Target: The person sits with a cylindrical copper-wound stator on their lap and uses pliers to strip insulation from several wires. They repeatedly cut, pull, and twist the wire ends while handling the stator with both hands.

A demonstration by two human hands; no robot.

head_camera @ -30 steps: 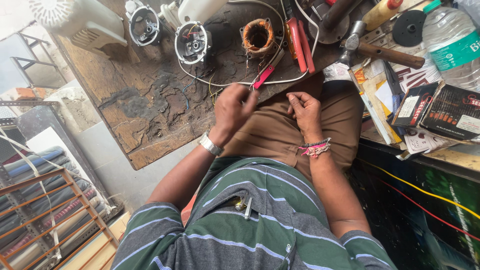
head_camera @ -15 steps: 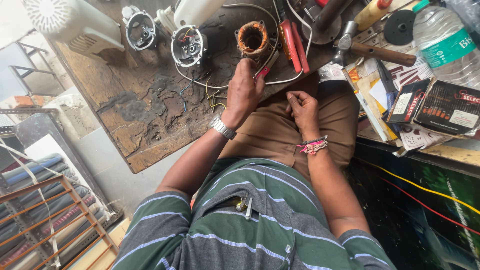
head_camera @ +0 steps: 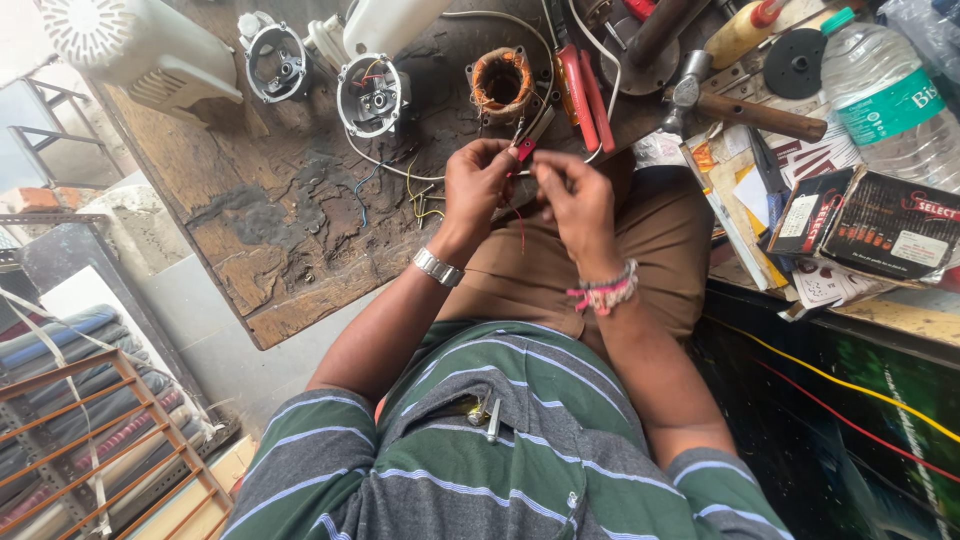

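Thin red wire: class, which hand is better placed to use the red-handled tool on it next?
Probably the left hand: its grip is already on the small red-handled tool, above the thin red wire. The right hand pinches near the wire's top, seemingly steadying it.

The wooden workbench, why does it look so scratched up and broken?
The wooden workbench top is badly worn: its dark surface layer has peeled and flaked in patches, and the near edge is ragged. Loose wires lie tangled beside the left hand.
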